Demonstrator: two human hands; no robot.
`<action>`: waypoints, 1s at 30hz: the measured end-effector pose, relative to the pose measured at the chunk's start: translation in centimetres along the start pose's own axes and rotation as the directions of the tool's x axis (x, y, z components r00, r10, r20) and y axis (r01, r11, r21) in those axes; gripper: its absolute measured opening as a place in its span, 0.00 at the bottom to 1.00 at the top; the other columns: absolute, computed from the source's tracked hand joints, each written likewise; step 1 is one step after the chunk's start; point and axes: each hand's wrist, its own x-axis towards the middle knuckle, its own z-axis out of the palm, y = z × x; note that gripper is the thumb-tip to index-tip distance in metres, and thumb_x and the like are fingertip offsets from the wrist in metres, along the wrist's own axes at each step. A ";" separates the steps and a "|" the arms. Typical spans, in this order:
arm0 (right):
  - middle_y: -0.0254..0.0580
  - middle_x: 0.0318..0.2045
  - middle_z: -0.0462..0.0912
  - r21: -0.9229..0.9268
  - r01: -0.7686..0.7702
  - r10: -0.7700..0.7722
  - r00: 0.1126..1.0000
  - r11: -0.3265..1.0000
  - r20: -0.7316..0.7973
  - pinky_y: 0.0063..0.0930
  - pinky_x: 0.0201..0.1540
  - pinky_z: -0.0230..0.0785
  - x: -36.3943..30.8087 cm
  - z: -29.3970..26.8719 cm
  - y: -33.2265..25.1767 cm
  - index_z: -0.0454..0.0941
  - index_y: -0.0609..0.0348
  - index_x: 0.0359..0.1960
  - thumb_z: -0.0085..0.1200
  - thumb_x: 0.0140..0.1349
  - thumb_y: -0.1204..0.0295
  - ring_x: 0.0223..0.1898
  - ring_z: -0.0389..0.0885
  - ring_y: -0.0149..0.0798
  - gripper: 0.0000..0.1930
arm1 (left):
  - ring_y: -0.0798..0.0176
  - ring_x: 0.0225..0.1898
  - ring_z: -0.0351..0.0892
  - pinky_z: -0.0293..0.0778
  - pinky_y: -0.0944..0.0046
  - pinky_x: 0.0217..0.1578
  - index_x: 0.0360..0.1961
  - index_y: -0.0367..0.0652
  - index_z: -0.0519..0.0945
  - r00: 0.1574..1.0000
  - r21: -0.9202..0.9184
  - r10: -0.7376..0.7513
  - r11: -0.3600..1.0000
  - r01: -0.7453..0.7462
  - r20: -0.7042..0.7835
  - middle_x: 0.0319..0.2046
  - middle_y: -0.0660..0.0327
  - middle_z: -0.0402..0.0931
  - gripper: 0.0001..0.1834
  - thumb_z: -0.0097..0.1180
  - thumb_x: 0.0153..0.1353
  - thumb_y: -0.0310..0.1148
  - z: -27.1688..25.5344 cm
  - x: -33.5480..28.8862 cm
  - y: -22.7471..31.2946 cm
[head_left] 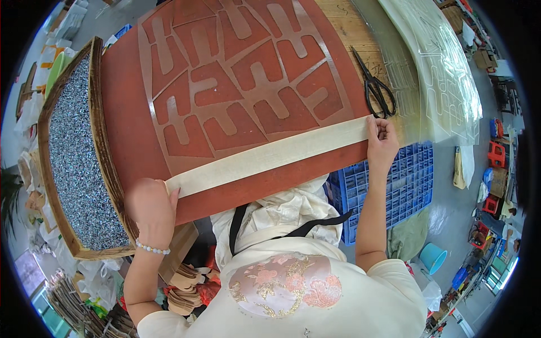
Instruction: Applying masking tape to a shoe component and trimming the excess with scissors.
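Across the near edge of the red sheet (129,129) on the desk (344,22) lies a long cream strip (265,156), and each end is under one hand: the left hand (151,205) presses flat and open on its left end, the right hand (382,139) pinches its right end with the fingers closed. Black scissors (375,87) lie just beyond the right hand, a blue plastic crate (406,186) stands below it, and a wooden frame (104,146) with grey speckled filling sits left of the sheet

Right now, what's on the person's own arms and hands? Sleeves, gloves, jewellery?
Both hands bare, no gloves. The left hand has a bracelet of pale round beads at its wrist. The right hand shows no jewellery. Forearms uncovered; short cream sleeves of a cream embroidered top end near the shoulders.
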 end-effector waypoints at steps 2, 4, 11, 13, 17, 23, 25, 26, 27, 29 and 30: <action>0.26 0.24 0.73 0.008 -0.010 0.010 1.000 1.000 0.006 0.16 0.30 0.60 0.0 0.0 0.0 0.81 0.66 0.34 0.64 0.64 0.65 0.26 0.66 0.21 0.13 | 0.56 0.38 0.79 0.72 0.55 0.43 0.29 0.41 0.81 1.000 0.000 0.007 1.000 -0.007 -0.016 0.27 0.56 0.81 0.17 0.66 0.56 0.45 0.2 -0.1 -0.1; 0.26 0.24 0.73 0.022 -0.009 0.009 1.000 1.000 0.004 0.16 0.30 0.61 0.0 0.0 0.1 0.81 0.66 0.34 0.64 0.64 0.65 0.26 0.66 0.21 0.13 | 0.56 0.38 0.79 0.72 0.55 0.43 0.29 0.40 0.81 1.000 -0.002 0.012 1.000 -0.012 -0.026 0.28 0.56 0.81 0.17 0.66 0.56 0.45 0.3 -0.1 -0.1; 0.26 0.24 0.74 0.009 -0.002 0.002 1.000 1.000 0.007 0.16 0.31 0.61 0.0 -0.1 0.0 0.81 0.65 0.34 0.64 0.64 0.66 0.27 0.66 0.21 0.13 | 0.53 0.37 0.79 0.74 0.56 0.41 0.30 0.38 0.81 0.999 -0.022 0.025 0.999 -0.026 -0.039 0.29 0.54 0.82 0.16 0.67 0.55 0.41 0.2 -0.3 -0.2; 0.26 0.24 0.74 0.023 0.004 -0.004 1.000 1.000 0.007 0.16 0.31 0.61 0.0 -0.1 0.2 0.81 0.65 0.34 0.64 0.64 0.66 0.27 0.66 0.21 0.12 | 0.52 0.37 0.79 0.75 0.55 0.39 0.31 0.37 0.81 0.998 -0.032 0.031 0.999 -0.033 -0.047 0.30 0.53 0.82 0.15 0.68 0.54 0.39 0.2 -0.3 -0.3; 0.26 0.24 0.74 0.019 0.010 -0.010 1.000 1.000 0.001 0.16 0.31 0.61 0.1 -0.1 0.1 0.81 0.65 0.34 0.64 0.64 0.66 0.27 0.67 0.21 0.12 | 0.52 0.36 0.79 0.75 0.55 0.39 0.30 0.37 0.81 0.999 -0.035 0.021 0.999 -0.022 -0.032 0.29 0.54 0.81 0.15 0.68 0.54 0.39 -0.1 -0.3 -0.2; 0.26 0.24 0.75 0.032 -0.017 0.017 1.000 0.999 0.001 0.17 0.31 0.62 0.0 0.0 -0.1 0.81 0.65 0.34 0.64 0.64 0.66 0.27 0.67 0.21 0.12 | 0.55 0.37 0.79 0.73 0.56 0.42 0.29 0.39 0.81 1.000 -0.008 0.017 1.000 -0.017 -0.024 0.27 0.56 0.81 0.17 0.67 0.55 0.44 0.0 -0.2 -0.1; 0.27 0.24 0.75 0.038 -0.013 0.013 1.000 0.999 -0.002 0.17 0.31 0.62 0.0 0.0 -0.1 0.81 0.65 0.34 0.64 0.64 0.66 0.27 0.67 0.21 0.13 | 0.56 0.37 0.79 0.72 0.56 0.43 0.29 0.41 0.81 1.000 0.001 0.010 1.000 -0.010 -0.018 0.26 0.57 0.81 0.18 0.66 0.56 0.46 0.1 -0.2 -0.1; 0.27 0.24 0.74 0.034 -0.012 0.012 1.000 0.999 -0.002 0.17 0.31 0.62 0.0 0.0 -0.1 0.81 0.65 0.34 0.64 0.64 0.66 0.27 0.67 0.21 0.13 | 0.56 0.37 0.79 0.72 0.56 0.43 0.29 0.41 0.81 1.000 -0.001 0.008 1.000 -0.008 -0.016 0.26 0.57 0.81 0.18 0.66 0.56 0.46 0.2 -0.2 -0.2; 0.26 0.24 0.74 0.031 -0.012 0.012 1.000 0.999 -0.003 0.17 0.31 0.62 0.0 0.0 -0.2 0.81 0.65 0.34 0.64 0.64 0.66 0.27 0.67 0.21 0.13 | 0.56 0.37 0.79 0.72 0.56 0.43 0.29 0.41 0.81 1.000 -0.003 0.006 1.000 -0.006 -0.013 0.26 0.57 0.81 0.17 0.66 0.56 0.46 0.2 -0.2 -0.2; 0.26 0.24 0.74 0.028 -0.009 0.009 1.000 1.000 -0.002 0.17 0.31 0.61 0.0 0.0 -0.2 0.81 0.65 0.34 0.64 0.64 0.66 0.27 0.67 0.21 0.13 | 0.56 0.37 0.79 0.72 0.56 0.43 0.28 0.41 0.81 1.000 -0.008 0.004 1.000 -0.004 -0.013 0.26 0.57 0.81 0.17 0.66 0.56 0.46 0.2 -0.2 -0.1; 0.26 0.24 0.73 0.028 -0.008 0.008 1.000 1.000 -0.001 0.17 0.31 0.61 0.0 0.0 -0.2 0.81 0.65 0.34 0.64 0.64 0.66 0.27 0.66 0.21 0.13 | 0.56 0.37 0.79 0.72 0.55 0.43 0.28 0.41 0.81 1.000 -0.011 0.003 1.000 -0.003 -0.013 0.27 0.57 0.81 0.17 0.66 0.56 0.46 0.2 -0.2 -0.1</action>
